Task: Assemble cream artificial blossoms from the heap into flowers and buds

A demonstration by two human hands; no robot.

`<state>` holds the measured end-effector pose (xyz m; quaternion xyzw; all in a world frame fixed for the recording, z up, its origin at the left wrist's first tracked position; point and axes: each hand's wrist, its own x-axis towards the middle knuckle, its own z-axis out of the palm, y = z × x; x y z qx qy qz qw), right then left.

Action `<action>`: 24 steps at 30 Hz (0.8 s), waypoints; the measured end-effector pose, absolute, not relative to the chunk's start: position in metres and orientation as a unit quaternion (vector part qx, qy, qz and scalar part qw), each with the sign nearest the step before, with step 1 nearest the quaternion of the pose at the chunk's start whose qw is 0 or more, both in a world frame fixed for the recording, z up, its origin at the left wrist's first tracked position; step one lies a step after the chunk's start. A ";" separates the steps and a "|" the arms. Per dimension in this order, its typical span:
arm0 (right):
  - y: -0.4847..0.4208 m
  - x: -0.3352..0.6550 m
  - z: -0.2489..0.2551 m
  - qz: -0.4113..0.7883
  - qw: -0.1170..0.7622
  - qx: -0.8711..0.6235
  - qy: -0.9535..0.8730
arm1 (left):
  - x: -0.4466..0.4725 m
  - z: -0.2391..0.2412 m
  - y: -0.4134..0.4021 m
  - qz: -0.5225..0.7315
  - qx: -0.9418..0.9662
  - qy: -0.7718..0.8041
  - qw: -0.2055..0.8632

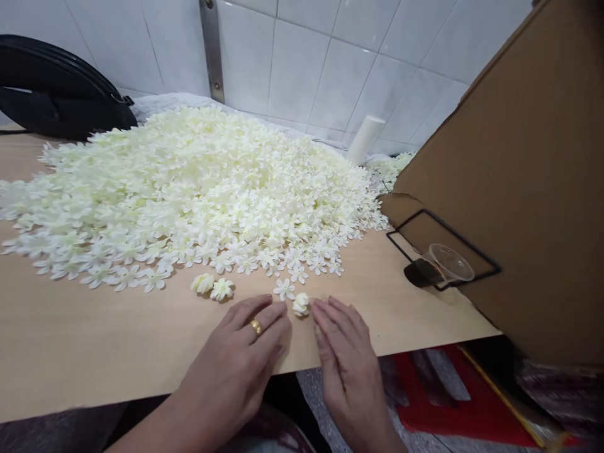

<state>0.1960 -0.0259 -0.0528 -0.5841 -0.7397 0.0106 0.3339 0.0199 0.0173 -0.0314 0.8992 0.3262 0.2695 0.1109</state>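
Note:
A small stacked cluster of white flowers [301,305] sits on the table between my two hands. My left hand [245,352], with a gold ring on one finger, rests on its left. Its fingers are stretched forward, slightly bent, and I see nothing held in them. On the other side my right hand [346,346] lies with its fingers stretched out close together, the tips just beside the cluster. One single flat flower [284,289] lies behind the cluster. Two more flower clusters [212,286] lie beyond my left hand.
A large heap of loose white artificial flowers [226,182] covers the back of the table [70,340]. A black bag [61,88] stands at the left, a white cylinder [365,139] behind. At the right are a cardboard sheet [509,176], a black wire frame [453,229] and a clear cup [450,262].

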 end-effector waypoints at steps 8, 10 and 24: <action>-0.030 0.180 -0.040 0.026 0.370 -0.569 -0.734 | 0.006 -0.034 0.006 0.330 0.845 0.398 0.137; -0.022 0.182 -0.033 0.018 0.379 -0.590 -0.713 | -0.006 -0.038 0.000 0.352 0.837 0.396 0.136; -0.006 0.159 -0.023 0.186 0.313 -0.568 -0.738 | -0.027 -0.030 -0.017 0.442 0.820 0.348 0.103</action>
